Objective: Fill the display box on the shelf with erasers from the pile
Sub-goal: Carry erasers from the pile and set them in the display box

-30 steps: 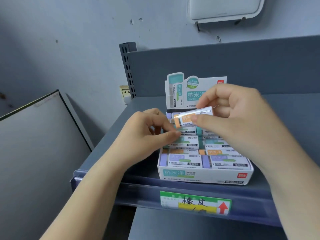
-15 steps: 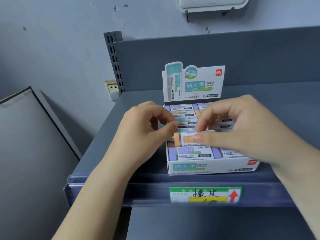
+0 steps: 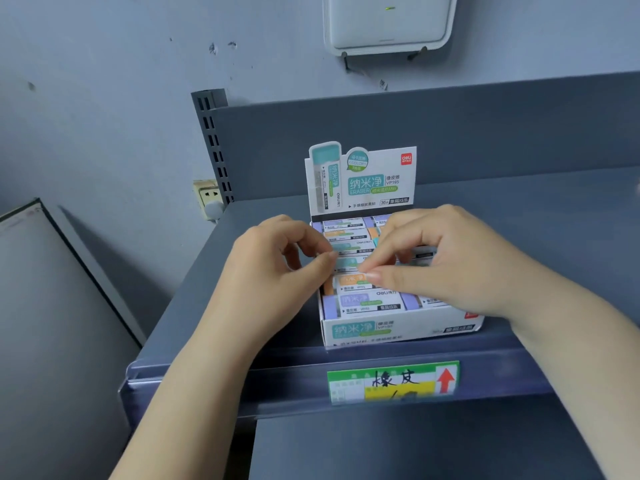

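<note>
Head view shows a grey shelf (image 3: pixel 540 237) with a white display box (image 3: pixel 398 329) standing close to its front lip. The printed back card of the box stands upright behind the rows of erasers (image 3: pixel 346 233). The rows lie flat, one behind the other, and fill the box from the back card to the front wall.

Both hands are over the middle of the box. The left hand (image 3: pixel 273 268) has its fingers curled, and thumb and forefinger meet at the left edge of the box, on the end of a teal eraser (image 3: pixel 348 263); I cannot tell if it really pinches it or only touches it. The right hand (image 3: pixel 446 265) also has curled fingers, with the thumb stretched to the left, and its tip presses on an orange eraser (image 3: pixel 349 282), which lies in the second row from the front. If the right fingers grasp something under the palm, it is hidden. A purple eraser (image 3: pixel 360 303) lies in the front row, just behind the front wall.

To the left of the box the shelf is bare up to its side edge, and to the right it runs on out of the picture. A price label (image 3: pixel 393 381) with a red arrow sits on the lip below the box. A slotted upright (image 3: pixel 213 147) stands at the back left corner, a wall socket (image 3: pixel 207 197) just beside it.
</note>
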The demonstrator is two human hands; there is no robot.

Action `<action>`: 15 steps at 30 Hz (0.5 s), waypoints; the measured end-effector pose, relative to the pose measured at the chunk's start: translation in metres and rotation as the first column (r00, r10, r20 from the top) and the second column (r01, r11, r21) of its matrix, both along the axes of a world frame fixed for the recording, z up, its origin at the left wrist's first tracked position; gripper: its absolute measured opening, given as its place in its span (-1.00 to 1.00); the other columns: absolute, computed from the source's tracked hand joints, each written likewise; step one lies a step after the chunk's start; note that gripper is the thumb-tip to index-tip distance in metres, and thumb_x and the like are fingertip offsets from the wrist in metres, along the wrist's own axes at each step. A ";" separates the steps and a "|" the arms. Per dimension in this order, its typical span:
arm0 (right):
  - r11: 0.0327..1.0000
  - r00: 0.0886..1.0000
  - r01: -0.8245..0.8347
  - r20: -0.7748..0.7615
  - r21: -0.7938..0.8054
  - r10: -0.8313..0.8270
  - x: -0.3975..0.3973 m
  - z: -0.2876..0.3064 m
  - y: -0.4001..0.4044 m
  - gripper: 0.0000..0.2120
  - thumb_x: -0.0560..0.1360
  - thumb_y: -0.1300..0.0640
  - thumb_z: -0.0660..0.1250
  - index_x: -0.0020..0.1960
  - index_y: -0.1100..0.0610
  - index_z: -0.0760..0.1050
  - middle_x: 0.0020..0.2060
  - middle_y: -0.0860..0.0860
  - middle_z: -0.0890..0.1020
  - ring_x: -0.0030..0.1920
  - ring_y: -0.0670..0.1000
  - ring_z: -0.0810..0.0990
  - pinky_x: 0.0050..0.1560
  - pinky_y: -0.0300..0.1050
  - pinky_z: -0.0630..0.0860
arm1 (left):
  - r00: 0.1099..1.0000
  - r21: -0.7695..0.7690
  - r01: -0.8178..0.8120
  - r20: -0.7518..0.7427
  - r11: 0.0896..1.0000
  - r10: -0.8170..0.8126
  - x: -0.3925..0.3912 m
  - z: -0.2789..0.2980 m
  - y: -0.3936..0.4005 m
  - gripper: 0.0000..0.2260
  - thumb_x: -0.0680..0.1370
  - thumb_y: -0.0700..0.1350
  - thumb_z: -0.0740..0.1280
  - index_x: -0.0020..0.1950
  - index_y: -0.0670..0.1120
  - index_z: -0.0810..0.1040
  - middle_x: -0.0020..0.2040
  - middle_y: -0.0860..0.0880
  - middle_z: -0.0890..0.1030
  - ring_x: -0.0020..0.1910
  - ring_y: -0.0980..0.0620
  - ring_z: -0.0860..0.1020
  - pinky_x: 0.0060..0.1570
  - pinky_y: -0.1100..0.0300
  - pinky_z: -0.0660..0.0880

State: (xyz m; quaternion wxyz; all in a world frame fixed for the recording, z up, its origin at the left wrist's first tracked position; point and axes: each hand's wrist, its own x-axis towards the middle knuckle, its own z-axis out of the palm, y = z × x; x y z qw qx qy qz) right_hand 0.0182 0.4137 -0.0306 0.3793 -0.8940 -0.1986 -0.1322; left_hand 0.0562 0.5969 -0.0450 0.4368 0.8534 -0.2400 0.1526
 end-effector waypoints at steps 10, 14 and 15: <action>0.986 0.957 0.166 0.238 0.018 -0.165 -0.001 0.003 -0.006 -0.88 0.43 0.10 0.36 -0.29 0.00 0.57 -0.36 -0.17 0.53 -0.34 -0.12 0.44 -0.18 -0.23 0.36 | 0.981 0.011 -0.159 0.112 0.987 0.157 -0.012 0.012 -0.012 -0.95 0.44 -0.16 0.39 -0.22 -0.03 0.60 -0.33 0.13 0.47 -0.36 0.31 0.40 -0.37 0.51 0.30; 0.851 0.801 0.429 0.563 -0.303 -0.203 -0.016 0.010 -0.036 -0.83 0.38 0.07 0.27 -0.32 0.07 0.58 -0.40 -0.06 0.56 -0.38 -0.01 0.47 -0.16 -0.08 0.42 | 0.957 0.041 -0.210 0.216 0.977 0.196 -0.034 0.025 -0.031 -0.96 0.46 -0.13 0.36 -0.14 0.00 0.58 -0.26 0.15 0.50 -0.28 0.29 0.43 -0.35 0.48 0.31; 0.800 0.766 0.492 0.607 -0.344 -0.211 -0.023 0.011 -0.046 -0.81 0.36 0.07 0.26 -0.35 0.08 0.57 -0.43 -0.05 0.56 -0.40 0.04 0.50 -0.20 -0.09 0.44 | 0.948 0.070 -0.216 0.252 0.974 0.193 -0.039 0.026 -0.040 -0.95 0.47 -0.13 0.35 -0.11 0.01 0.57 -0.23 0.15 0.50 -0.24 0.24 0.45 -0.31 0.45 0.32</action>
